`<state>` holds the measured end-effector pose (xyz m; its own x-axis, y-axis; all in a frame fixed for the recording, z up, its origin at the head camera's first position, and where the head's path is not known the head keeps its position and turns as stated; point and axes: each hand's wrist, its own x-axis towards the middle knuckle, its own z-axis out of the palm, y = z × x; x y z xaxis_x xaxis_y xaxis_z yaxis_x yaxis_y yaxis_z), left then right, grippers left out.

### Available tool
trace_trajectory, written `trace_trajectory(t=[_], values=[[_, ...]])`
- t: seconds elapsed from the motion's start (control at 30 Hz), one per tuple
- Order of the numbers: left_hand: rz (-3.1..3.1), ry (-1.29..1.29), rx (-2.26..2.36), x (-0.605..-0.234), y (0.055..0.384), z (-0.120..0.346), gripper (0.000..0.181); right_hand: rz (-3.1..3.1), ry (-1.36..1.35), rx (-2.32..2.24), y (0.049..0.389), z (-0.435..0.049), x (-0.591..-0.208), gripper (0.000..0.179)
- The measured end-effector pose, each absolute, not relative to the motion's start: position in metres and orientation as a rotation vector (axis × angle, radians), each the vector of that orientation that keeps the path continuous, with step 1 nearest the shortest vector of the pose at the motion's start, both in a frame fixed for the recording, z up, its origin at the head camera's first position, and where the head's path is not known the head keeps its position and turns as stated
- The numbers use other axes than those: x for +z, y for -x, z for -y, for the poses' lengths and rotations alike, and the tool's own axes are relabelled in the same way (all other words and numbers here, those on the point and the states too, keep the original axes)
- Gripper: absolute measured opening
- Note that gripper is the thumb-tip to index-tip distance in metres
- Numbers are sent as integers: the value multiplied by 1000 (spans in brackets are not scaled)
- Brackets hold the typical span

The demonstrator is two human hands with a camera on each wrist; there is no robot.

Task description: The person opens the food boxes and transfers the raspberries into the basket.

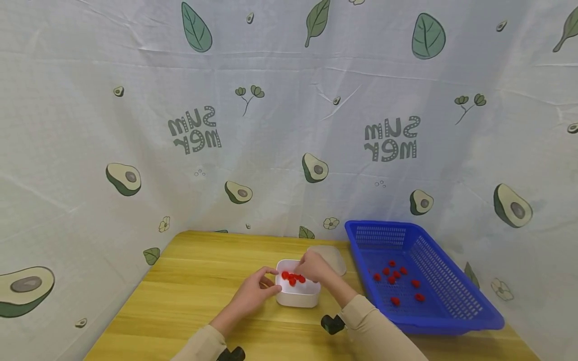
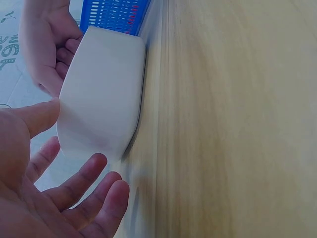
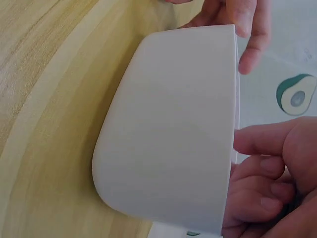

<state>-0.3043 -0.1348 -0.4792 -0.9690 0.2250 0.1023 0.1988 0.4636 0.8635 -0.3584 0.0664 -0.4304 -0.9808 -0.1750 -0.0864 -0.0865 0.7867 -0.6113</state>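
A white open box (image 1: 298,299) stands on the table, with several small red raspberry-like pieces (image 1: 292,282) on its floor. My left hand (image 1: 255,292) holds the box's left end, thumb near the front corner and index finger near the back one. In the left wrist view the other fingers (image 2: 106,203) of that hand are spread off the wall. My right hand (image 1: 313,268) reaches over the rim with bent fingers, close to the red pieces. The box wall hides those fingertips in the right wrist view, so whether they pinch a piece is unclear.
A blue perforated basket (image 1: 451,323) stands at the right with several more red pieces (image 1: 392,275) inside. Behind the box lies a pale translucent lid (image 1: 334,258), partly covered by my right hand. A printed cloth (image 1: 280,125) hangs behind the wooden table (image 1: 194,286).
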Motion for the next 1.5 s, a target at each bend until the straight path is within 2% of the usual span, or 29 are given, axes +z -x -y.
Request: trace_trajectory(t=[0.2, 0.6, 0.9, 1.5], values=[[-2666, -379, 1563, -480, 304, 134, 40, -2968, 191, -789, 354, -58, -430, 19], [-2659, -401, 1568, -481, 304, 133, 40, -3051, 180, -458, 350, -48, -431, 8], [-2651, -408, 1583, -482, 303, 134, 39, -3109, 238, -282, 347, -42, -438, 13], [-2650, -407, 1579, -480, 302, 136, 41, -3098, 243, -537, 348, -39, -451, 11]])
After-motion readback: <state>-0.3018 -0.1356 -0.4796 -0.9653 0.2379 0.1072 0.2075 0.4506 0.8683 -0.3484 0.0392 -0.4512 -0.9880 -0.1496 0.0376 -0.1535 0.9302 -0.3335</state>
